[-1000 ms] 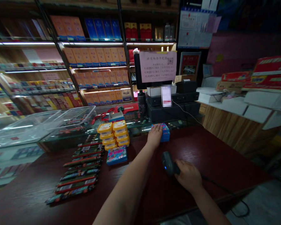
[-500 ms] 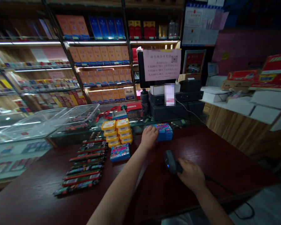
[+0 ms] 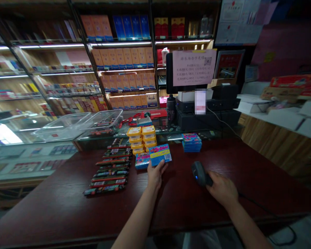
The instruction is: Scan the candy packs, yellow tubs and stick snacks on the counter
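Note:
My left hand [image 3: 154, 173] grips a flat blue packet [image 3: 160, 154] by its lower edge and holds it tilted up over the dark red counter [image 3: 67, 204], its barcode side towards me. My right hand [image 3: 222, 188] is closed round the handle of a black barcode scanner [image 3: 199, 173], whose blue light glows; its head points left toward the packet. A small stack of the same blue packets [image 3: 191, 142] lies at the counter's back edge. Another blue packet [image 3: 142, 160] lies flat just left of the held one.
Two stacks of yellow tins [image 3: 141, 139] stand behind the packets. A row of several long dark packs [image 3: 111, 166] lies to the left. Clear plastic trays [image 3: 75, 125] rest on the glass case. A black till with a monitor and pink notice [image 3: 193, 67] stands behind. The scanner's cable [image 3: 269, 212] trails right.
My left hand has lifted one blue packet off the stack at the back and brought it nearer and leftward. The scanner hand has kept its place while the camera turned left.

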A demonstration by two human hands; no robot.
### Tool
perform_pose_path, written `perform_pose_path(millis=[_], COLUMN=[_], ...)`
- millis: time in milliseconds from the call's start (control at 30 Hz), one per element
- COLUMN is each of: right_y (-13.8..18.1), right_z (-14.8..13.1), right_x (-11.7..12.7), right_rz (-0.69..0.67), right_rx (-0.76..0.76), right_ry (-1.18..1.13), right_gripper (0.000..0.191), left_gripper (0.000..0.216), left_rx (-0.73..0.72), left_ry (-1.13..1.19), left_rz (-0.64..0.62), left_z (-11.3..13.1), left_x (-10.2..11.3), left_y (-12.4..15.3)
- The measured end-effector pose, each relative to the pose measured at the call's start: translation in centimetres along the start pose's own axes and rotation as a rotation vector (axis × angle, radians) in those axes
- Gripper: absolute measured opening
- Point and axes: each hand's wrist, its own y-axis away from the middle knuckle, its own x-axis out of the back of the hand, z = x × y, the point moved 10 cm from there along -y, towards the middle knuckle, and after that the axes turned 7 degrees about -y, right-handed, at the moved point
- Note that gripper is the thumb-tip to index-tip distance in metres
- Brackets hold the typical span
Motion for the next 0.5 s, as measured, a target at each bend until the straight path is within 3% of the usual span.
perform_pose_path(millis=[167, 233, 367, 500], right_y=[0.1, 0.1, 0.3, 0.7], right_z=[-0.7, -1.2, -4.1, -6.3], right_x=[1.4, 1.8, 2.9, 3.3], right_rz=[-0.033, -0.053, -0.056, -0.111], right_rx=[-0.075, -0.130, -0.084, -0.084], right_ry=[-0.084, -0.276, -0.797, -1.012], right_gripper=[0.020, 0.020, 0.032, 0.035], left_gripper=[0.036, 0.033, 0.031, 0.029], left_rx=[0.000, 0.008, 0.025, 0.033], left_ry=[0.117, 0.143, 0.174, 0.174], left_rz=[-0.007, -0.005, 0.014, 0.037], left_z=[-0.7, -0.9, -1.1, -1.0], left_x=[0.3, 0.5, 0.8, 1.0], left_y=[-0.6, -0.9, -1.0, -0.7])
